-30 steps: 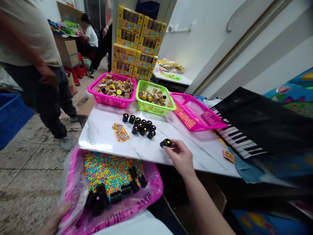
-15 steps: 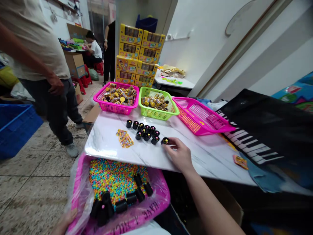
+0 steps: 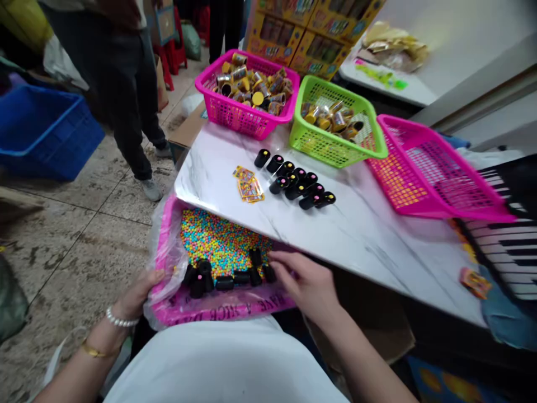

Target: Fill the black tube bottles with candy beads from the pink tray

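Black canisters (image 3: pixel 224 283) lie bunched inside a pink tray (image 3: pixel 222 314) lined with clear plastic, right beside a heap of multicoloured candy beads (image 3: pixel 218 243). The person's right hand (image 3: pixel 304 282) is over the nearest canisters, its fingers (image 3: pixel 279 260) half curled, and I cannot tell whether that grip is closed on one. The left hand (image 3: pixel 136 294) clenches the plastic (image 3: pixel 165 263) at the tray's edge. Just above the tray, on a marble worktop (image 3: pixel 361 235), a double row of canisters (image 3: pixel 296 184) lies near a small stack of printed cards (image 3: pixel 249 184). Past them sit 3 baskets: a pink basket (image 3: pixel 247 95) and a green basket (image 3: pixel 335 123), both holding gold cans (image 3: pixel 251 84), and a tilted pink basket (image 3: pixel 436 173). A co-worker (image 3: pixel 126 101) stands on the tiled floor (image 3: pixel 62 268).
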{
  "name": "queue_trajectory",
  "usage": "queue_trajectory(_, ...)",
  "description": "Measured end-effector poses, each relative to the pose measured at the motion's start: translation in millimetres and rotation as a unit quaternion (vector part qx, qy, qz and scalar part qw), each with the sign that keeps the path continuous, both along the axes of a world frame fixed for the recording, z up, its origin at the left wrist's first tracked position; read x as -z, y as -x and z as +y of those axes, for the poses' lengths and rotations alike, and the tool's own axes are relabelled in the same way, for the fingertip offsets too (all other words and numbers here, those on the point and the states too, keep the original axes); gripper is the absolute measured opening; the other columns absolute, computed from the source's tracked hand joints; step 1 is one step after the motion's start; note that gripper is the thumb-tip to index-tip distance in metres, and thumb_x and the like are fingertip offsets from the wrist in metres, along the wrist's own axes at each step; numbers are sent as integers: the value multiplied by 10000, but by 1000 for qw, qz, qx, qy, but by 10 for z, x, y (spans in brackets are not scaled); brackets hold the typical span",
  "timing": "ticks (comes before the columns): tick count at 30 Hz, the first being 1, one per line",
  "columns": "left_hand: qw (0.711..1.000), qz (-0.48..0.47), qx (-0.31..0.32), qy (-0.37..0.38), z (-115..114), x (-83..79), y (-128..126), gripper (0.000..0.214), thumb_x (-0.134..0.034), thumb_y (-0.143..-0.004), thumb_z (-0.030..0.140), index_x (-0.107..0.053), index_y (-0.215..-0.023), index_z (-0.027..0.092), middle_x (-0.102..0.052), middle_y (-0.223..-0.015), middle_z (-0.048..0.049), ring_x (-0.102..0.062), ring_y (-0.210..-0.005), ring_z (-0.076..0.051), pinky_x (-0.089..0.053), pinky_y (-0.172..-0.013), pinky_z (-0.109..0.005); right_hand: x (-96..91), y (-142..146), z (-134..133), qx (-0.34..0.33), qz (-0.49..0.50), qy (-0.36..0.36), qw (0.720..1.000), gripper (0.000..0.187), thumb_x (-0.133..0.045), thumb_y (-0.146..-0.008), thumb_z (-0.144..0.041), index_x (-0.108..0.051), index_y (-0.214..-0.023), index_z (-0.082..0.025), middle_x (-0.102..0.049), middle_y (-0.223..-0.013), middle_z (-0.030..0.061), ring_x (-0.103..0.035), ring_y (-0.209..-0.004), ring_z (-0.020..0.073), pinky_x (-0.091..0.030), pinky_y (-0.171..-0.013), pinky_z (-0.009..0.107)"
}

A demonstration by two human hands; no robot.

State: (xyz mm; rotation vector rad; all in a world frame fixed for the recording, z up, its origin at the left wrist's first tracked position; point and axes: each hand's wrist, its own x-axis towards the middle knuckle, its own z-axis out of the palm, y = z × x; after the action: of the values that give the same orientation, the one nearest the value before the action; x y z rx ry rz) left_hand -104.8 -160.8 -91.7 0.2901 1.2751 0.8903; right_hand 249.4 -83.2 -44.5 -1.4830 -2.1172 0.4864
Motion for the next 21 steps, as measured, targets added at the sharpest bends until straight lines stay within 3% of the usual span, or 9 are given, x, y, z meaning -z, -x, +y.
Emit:
queue_trajectory(2,1000,5,-14,-11,3,3,-13,743,-924,-486,548,-721,-1101,185,-771,-926,-51,-701,-818,-262,-577,-709,-302,182,212,-60,-47,-110,67,991,203,-616,-932,-378,-731,-1024,-238,-765,-923,80,-729,-766,227,-572,-701,326)
queue_trajectory(4,1000,4,-20,-23,16,-9,-38,795,-916,-507,533,-689,-1192,198,-770,-1027,-62,-705,-825,-257,-577,-697,-297,357,351,9,-6,-230,109,967,276,-644,-921,-417,-716,-1060,-190,-758,-900,134,-736,-764,282,-573,-666,365)
queue_trajectory(6,999,-7,-18,-34,19,-8,-53,804,-906,-529,523,-673,-1217,179,-764,-1046,-79,-707,-840,-261,-580,-707,-303,478,418,139,8,-300,120,946,324,-693,-888,-410,-699,-1090,-156,-746,-918,174,-733,-787,325,-570,-645,390)
queue_trajectory(8,999,-24,-14,-46,11,13,-52,760,-884,-568,513,-674,-1203,151,-765,-1012,-87,-707,-843,-261,-582,-732,-317,534,445,263,-33,-311,100,945,325,-735,-852,-329,-684,-1127,-162,-730,-1053,192,-727,-881,343,-580,-686,397)
queue_trajectory(11,997,-37,-16,-65,2,38,-39,692,-862,-607,471,-677,-1181,132,-763,-999,-68,-701,-871,-257,-574,-775,-320,535,483,367,-83,-293,53,951,348,-708,-822,-148,-676,-1167,-180,-669,-1242,205,-708,-982,347,-592,-773,414)
queue_trajectory(15,997,-25,-12,-66,7,8,-39,616,-827,-644,434,-681,-1151,117,-765,-945,-32,-691,-822,-242,-565,-743,-296,485,593,389,-155,-231,86,957,289,-663,-805,-67,-709,-1071,-170,-691,-1172,182,-698,-1003,320,-586,-856,421)
queue_trajectory(18,997,-20,-13,-74,2,9,-37,549,-792,-676,428,-691,-1115,115,-763,-900,-27,-682,-759,-218,-557,-691,-279,444,657,360,-237,-83,150,956,307,-668,-813,-79,-695,-1096,-194,-717,-1104,101,-695,-1021,247,-565,-915,373)
queue_trajectory(21,997,-27,-10,-77,-12,66,-16,553,-817,-646,430,-701,-1101,138,-764,-907,-44,-685,-755,-220,-562,-687,-289,407,642,313,-222,71,203,951,292,-665,-832,-159,-673,-1117,-224,-728,-1072,48,-701,-968,197,-566,-879,336)
